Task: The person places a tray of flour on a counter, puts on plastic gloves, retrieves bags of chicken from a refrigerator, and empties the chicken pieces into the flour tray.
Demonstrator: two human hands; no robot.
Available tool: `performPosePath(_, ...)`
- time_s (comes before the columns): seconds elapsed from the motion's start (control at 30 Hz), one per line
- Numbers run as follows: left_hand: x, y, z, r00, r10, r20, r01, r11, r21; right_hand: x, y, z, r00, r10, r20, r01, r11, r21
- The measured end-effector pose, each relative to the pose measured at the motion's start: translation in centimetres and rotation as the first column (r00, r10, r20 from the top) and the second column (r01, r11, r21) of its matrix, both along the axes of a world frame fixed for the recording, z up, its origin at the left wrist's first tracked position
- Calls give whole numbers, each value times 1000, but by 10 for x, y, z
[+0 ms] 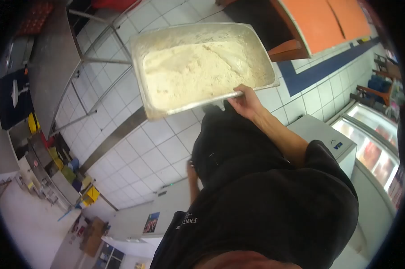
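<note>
A deep rectangular metal pan [149, 110] is held out in front of me, tilted, with its inside in view. Pale, lumpy flour [184, 74] covers its bottom. A long whitish shape [231, 62], coated and hard to make out, lies in the flour toward the right. My right hand [246, 102] is closed on the pan's near rim, thumb over the edge. Down beside my dark clothing hangs my left hand [192, 172], away from the pan; its fingers are too small and partly hidden to read.
A metal table [54, 67] with a tubular frame stands to the left. An orange-topped table [325, 22] is at the upper right. White freezers [321, 134] stand on the right, beside a glass-topped display case [368, 143]. White tiles [135, 148] cover the floor.
</note>
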State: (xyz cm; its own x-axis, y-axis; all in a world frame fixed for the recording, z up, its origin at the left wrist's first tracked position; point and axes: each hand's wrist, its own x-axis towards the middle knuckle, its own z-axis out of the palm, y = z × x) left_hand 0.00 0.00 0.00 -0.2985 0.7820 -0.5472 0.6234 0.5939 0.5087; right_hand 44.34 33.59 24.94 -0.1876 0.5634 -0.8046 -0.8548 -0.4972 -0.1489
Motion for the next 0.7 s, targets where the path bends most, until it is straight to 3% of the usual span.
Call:
performPosePath(0.03,5,54,-34,999,-27,18,26,998,59,13,15,3,999,10,42,-12,998,61)
performPosePath(0.07,14,141,-8,945,44,323,-135,955,265,22,28,5,997,17,82,-26,993,119)
performPosePath(0.1,43,99,119,866,211,454,-305,941,145,21,-51,94,986,18,168,-27,999,48)
performPosePath(0.13,62,136,123,843,180,506,-338,911,239,36,-64,117,960,0,281,-22,997,75)
performPosePath(0.17,50,182,169,916,48,398,-240,861,449,28,-71,128,944,-19,328,-14,995,97)
performPosePath(0.2,19,202,322,841,190,507,-401,848,347,-5,-91,135,976,-3,216,-11,998,66)
performPosePath(0.23,26,221,385,864,192,466,-374,864,338,-13,-106,147,984,-13,176,6,999,37)
performPosePath(0.27,42,250,417,787,177,591,-433,841,324,-12,-109,160,974,-39,222,26,998,61)
performPosePath(0.3,61,270,434,680,165,715,-489,829,273,-3,-113,175,956,-66,287,48,996,69)
performPosePath(0.33,75,284,448,679,118,724,-459,838,294,6,-118,175,940,-40,340,13,997,80)
performPosePath(0.4,108,307,460,921,-115,373,-72,889,452,25,-125,187,914,-122,387,88,991,104)
performPosePath(0.57,188,331,440,844,-260,470,5,879,477,94,-160,193,849,-271,454,250,962,107)
performPosePath(0.67,263,345,435,806,-260,531,61,930,362,164,-168,186,840,-311,445,308,948,82)
performPosePath(0.7,232,376,442,790,-283,544,84,929,360,132,-141,198,839,-306,449,315,947,56)
